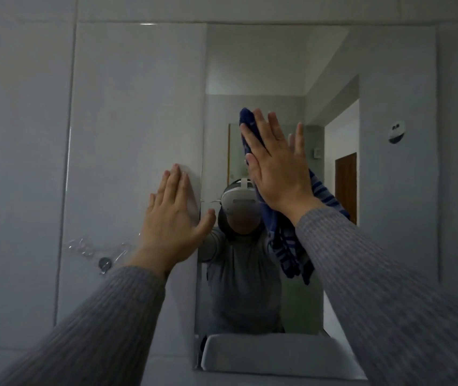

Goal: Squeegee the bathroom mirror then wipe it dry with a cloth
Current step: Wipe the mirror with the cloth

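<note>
The mirror (389, 79) fills the wall ahead, from about the middle of the view to the right. My right hand (278, 168) lies flat against the glass with fingers spread, pressing a dark blue striped cloth (286, 246) onto it. Part of the cloth hangs loose below my wrist. My left hand (170, 215) rests flat and open on the white tiled wall just left of the mirror's edge, holding nothing. No squeegee is in sight.
White wall tiles (127, 107) lie left of the mirror, with a small round metal hook (105, 264) and wet streaks low on them. A white basin rim (250, 355) shows at the mirror's bottom edge. A round white fixture (396, 132) sits at the right.
</note>
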{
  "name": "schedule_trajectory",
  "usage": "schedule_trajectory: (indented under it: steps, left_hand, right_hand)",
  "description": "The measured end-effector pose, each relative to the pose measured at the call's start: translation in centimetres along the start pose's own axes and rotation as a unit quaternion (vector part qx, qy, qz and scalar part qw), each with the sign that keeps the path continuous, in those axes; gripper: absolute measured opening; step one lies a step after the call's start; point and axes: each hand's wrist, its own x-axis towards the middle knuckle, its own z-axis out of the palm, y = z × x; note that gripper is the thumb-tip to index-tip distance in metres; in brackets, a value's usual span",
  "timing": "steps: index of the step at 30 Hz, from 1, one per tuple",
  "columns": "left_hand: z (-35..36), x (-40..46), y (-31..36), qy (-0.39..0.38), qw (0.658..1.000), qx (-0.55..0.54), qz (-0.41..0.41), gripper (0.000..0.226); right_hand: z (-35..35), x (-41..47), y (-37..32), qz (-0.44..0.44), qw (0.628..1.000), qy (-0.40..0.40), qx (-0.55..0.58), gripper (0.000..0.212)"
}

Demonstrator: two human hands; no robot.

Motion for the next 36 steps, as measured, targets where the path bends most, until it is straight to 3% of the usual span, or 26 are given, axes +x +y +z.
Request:
schedule_trajectory:
  steps: [14, 21, 27, 30, 36]
  left_hand:
    - [0.2, -0.6, 1.7, -0.013, 0.999, -0.028, -0.028, 0.104]
    - [0.5, -0.6, 0.6, -0.041, 0.999, -0.012, -0.016, 0.115]
    - [0.8, -0.7, 0.5, -0.037, 0.999, -0.007, -0.014, 0.114]
    - [0.7, -0.7, 0.6, -0.032, 0.999, -0.007, -0.015, 0.113]
    - [0.1, -0.8, 0.7, -0.038, 0.999, -0.023, -0.008, 0.109]
  right_hand:
    - [-1.7, -7.1, 11.2, 0.22, 0.975, 0.02, 0.002, 0.054]
    - [-1.9, -11.4, 15.3, 0.345, 0.938, 0.028, 0.006, 0.054]
    - [-1.7, -15.1, 14.6, 0.42, 0.906, 0.048, 0.02, 0.054]
    - [-1.3, -15.7, 11.9, 0.407, 0.913, 0.037, 0.005, 0.054]
    - [-0.5, -12.8, 5.5, 0.3, 0.954, 0.013, -0.006, 0.056]
